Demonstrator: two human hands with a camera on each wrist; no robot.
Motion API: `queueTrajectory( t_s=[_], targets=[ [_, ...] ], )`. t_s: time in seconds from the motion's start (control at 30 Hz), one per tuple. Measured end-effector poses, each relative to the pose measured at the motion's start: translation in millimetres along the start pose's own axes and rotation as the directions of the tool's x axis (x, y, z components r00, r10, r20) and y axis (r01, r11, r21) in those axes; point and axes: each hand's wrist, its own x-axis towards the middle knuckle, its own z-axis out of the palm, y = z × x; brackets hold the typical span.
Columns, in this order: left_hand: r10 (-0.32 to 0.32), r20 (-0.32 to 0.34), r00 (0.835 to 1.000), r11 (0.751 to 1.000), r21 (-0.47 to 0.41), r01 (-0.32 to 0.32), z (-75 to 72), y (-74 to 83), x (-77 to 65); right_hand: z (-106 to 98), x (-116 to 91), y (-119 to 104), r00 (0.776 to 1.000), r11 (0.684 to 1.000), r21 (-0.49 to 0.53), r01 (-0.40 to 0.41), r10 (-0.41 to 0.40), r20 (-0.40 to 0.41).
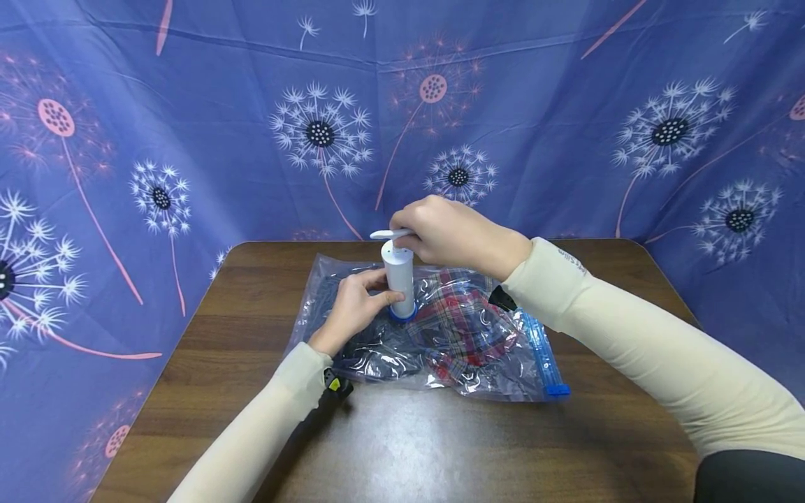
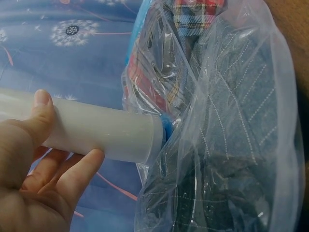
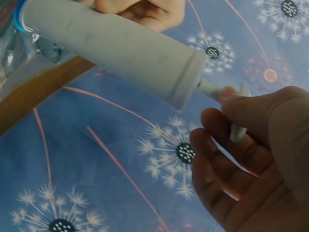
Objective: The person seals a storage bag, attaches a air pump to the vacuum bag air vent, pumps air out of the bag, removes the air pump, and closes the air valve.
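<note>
Right hand pinches the handle, left hand grips the white pump, standing near upright on the clear bag atop the counter! One crooked tug could tilt that base, break its seal and leak air.

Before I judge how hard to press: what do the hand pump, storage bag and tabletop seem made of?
Hand pump: probably rigid plastic, satin white, judging by its even barrel.
Storage bag: clear, glossy plastic film; it wrinkles, catches highlights and shows plaid fabric inside.
Tabletop: wood or wood-look laminate; brown grain, soft sheen.
</note>
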Motion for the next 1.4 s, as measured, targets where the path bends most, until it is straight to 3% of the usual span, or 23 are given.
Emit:
queueTrajectory(
  t_s=[0.63,0.8,1.03,1.2,1.4],
  targets=[
    [0.028,0.001,1.0,1.0,0.01,-0.028,1.6,1.9,0.4,4,-2,7,0.999,1.0,-0.013,0.026,-0.026,0.022],
    [0.012,0.003,1.0,1.0,0.018,-0.013,2.7,3.2,2.1,-8,0,7,0.999,0.998,-0.054,0.033,-0.032,0.01],
    [-0.004,0.029,1.0,1.0,0.02,0.004,4.2,5.8,5.4,-45,3,0,0.994,0.996,-0.075,0.039,-0.047,-0.1],
    [-0.012,0.017,1.0,1.0,0.027,0.011,2.6,6.0,4.8,-75,6,-9,0.969,0.989,-0.108,0.099,-0.121,-0.218],
    [-0.01,0.01,1.0,0.999,0.033,0.01,2.5,3.7,4.2,-101,9,-15,0.895,0.976,-0.161,0.144,-0.198,-0.399]
  ],
)
